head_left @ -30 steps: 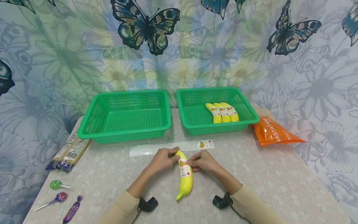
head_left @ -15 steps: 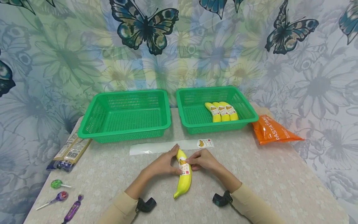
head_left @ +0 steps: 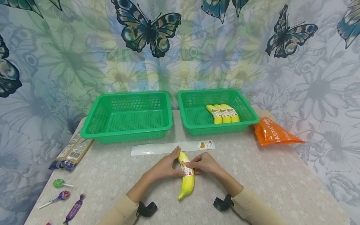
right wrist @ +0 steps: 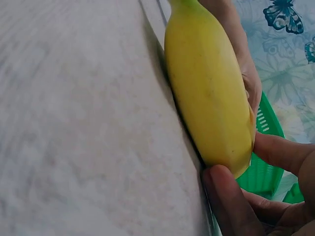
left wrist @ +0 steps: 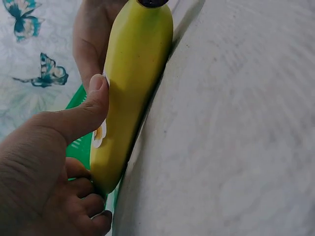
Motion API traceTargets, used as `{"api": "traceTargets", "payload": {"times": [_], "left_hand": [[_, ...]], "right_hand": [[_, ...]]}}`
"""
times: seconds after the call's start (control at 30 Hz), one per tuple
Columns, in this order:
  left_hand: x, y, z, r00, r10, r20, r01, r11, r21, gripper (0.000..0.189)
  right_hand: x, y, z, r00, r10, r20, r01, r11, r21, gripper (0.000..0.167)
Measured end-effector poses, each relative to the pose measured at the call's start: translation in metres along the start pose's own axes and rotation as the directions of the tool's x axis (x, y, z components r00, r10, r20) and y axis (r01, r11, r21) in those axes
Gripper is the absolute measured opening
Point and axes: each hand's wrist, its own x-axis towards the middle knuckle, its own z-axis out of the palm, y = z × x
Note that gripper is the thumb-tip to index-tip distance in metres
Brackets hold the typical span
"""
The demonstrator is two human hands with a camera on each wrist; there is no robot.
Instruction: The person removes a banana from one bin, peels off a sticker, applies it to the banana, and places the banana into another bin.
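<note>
A yellow banana lies lengthwise on the table, its stem end toward me, with a white label picturing bananas on its upper side. My left hand holds it from the left, thumb on the label and fingers at the far end. From the right, my right hand holds the banana, its thumb at the label's right edge; the right wrist view shows a fingertip against the banana's lower side. Behind the hands lies a white backing strip with one banana sticker at its right end.
Two green baskets stand at the back: the left basket, and the right basket with three labelled bananas. An orange bag lies at right. At left are a gold-and-blue package, lollipops and a purple-wrapped candy.
My left thumb has slid from the banana's far end down to the lower part of the label. My right thumb has moved slightly onto the label's edge.
</note>
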Motion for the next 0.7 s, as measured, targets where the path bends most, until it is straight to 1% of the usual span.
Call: {"api": "traceTargets", "payload": {"times": [0.07,0.17,0.27,0.4,0.5,0.6,0.7], "left_hand": [[-0.001,0.000,-0.001,1.000,-0.003,0.002,0.003,1.000,0.000,0.113],[0.000,0.005,-0.006,1.000,0.000,-0.018,0.000,1.000,-0.006,0.110],[0.007,0.013,-0.013,0.997,0.024,-0.072,-0.025,1.000,-0.006,0.103],[0.023,0.027,-0.021,0.985,0.050,-0.164,-0.053,0.999,-0.011,0.094],[0.037,0.036,-0.027,0.974,0.034,-0.226,-0.043,0.998,-0.035,0.096],[0.053,0.042,-0.033,0.964,0.013,-0.267,-0.032,0.997,-0.066,0.101],[0.068,0.045,-0.039,0.958,-0.002,-0.287,-0.030,0.994,-0.106,0.104]], "right_hand": [[0.000,0.000,0.001,1.000,0.006,-0.001,-0.006,1.000,0.017,0.035],[0.000,0.000,0.002,1.000,0.005,0.001,-0.005,0.999,0.031,0.034],[0.000,0.000,0.001,1.000,-0.001,0.003,0.001,0.999,0.032,0.032],[0.001,0.000,0.001,1.000,-0.011,0.007,0.011,0.999,0.038,0.032],[0.001,0.000,0.001,1.000,-0.012,0.009,0.012,0.999,0.048,0.034],[0.000,-0.001,0.001,1.000,-0.003,0.010,0.003,0.999,0.051,0.034],[0.000,0.000,0.002,1.000,0.005,0.013,-0.005,0.999,0.051,0.033]]}}
